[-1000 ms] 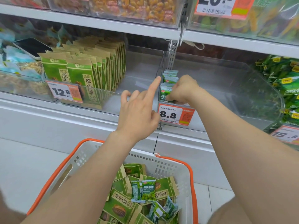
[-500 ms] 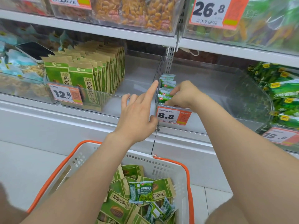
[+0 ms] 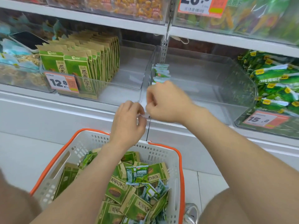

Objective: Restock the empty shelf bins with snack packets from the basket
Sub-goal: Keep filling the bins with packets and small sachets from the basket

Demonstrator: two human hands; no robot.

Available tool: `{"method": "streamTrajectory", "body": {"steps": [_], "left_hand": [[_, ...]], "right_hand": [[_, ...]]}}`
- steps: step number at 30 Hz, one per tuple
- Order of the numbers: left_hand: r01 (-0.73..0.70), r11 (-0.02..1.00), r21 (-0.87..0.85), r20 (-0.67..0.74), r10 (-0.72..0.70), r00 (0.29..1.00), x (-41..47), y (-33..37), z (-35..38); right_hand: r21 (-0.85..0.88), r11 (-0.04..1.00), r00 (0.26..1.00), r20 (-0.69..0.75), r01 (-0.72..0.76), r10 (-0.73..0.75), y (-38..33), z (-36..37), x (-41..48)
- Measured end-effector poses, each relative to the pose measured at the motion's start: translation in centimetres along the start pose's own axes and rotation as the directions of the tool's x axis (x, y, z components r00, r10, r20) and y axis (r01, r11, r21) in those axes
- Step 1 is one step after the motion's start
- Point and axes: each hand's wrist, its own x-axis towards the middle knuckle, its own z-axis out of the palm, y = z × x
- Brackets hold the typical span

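Head view: left hand [image 3: 127,120] and right hand [image 3: 166,102] are meeting almost knuckle to knuckle at the front lip of the clear bin [image 3: 210,88], with the fingers of both curling in. It's blurry, so I cannot tell what either is gripping. Small green packets [image 3: 161,72] are standing in a row just behind the right hand. The basket [image 3: 180,160] is sitting below both forearms, holding loose packets [image 3: 137,174]. Brown pouches [image 3: 90,65] are filling the bin left of the left hand.

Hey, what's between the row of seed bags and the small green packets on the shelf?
In the head view, only bare bin floor and a clear bin wall separate the seed bags from the small green packets.
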Motion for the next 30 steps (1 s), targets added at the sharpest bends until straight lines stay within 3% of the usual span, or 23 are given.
{"method": "streamTrajectory", "body": {"steps": [2, 5, 7, 9, 11, 15, 20, 27, 30], "left_hand": [[0.104, 0.992, -0.065, 0.247, -0.085, 0.965, -1.6, -0.4, 0.8], [0.169, 0.986, 0.013, 0.609, -0.142, 0.78, -4.5, -1.0, 2.6], [0.147, 0.986, 0.079, 0.797, -0.151, 0.585, -6.7, -1.4, 3.9], [0.11, 0.98, 0.167, 0.897, -0.197, 0.395, -9.1, -2.0, 5.3], [0.068, 0.963, 0.261, 0.913, -0.269, 0.308, -11.2, -3.2, 6.9], [0.009, 0.945, 0.328, 0.893, -0.313, 0.322, -13.5, -5.6, 8.9], [0.043, 0.961, 0.275, 0.922, -0.276, 0.272, -14.0, -4.9, 9.6], [-0.155, 0.89, 0.429, 0.87, -0.361, 0.336, -14.7, -4.9, 10.6], [-0.119, 0.897, 0.425, 0.867, -0.365, 0.339, -14.4, -6.0, 10.6]], "right_hand": [[-0.078, 0.993, 0.947, 0.316, 0.083, -0.054, -1.0, 1.9, -1.9], [-0.149, 0.978, 0.729, 0.684, 0.144, -0.003, -1.5, 5.4, -4.8], [-0.202, 0.961, 0.639, 0.768, 0.191, 0.034, -1.3, 7.2, -6.4], [-0.219, 0.952, 0.613, 0.789, 0.214, 0.043, -1.1, 8.1, -7.4], [-0.228, 0.949, 0.614, 0.788, 0.217, 0.048, -1.0, 8.7, -8.0], [-0.233, 0.949, 0.616, 0.786, 0.211, 0.056, -1.2, 9.1, -8.2], [-0.211, 0.955, 0.636, 0.771, 0.207, 0.032, -1.3, 9.1, -7.8], [-0.204, 0.962, 0.656, 0.754, 0.183, 0.036, -1.1, 8.4, -6.9], [-0.204, 0.963, 0.655, 0.754, 0.176, 0.04, -1.1, 8.3, -6.5]]}}
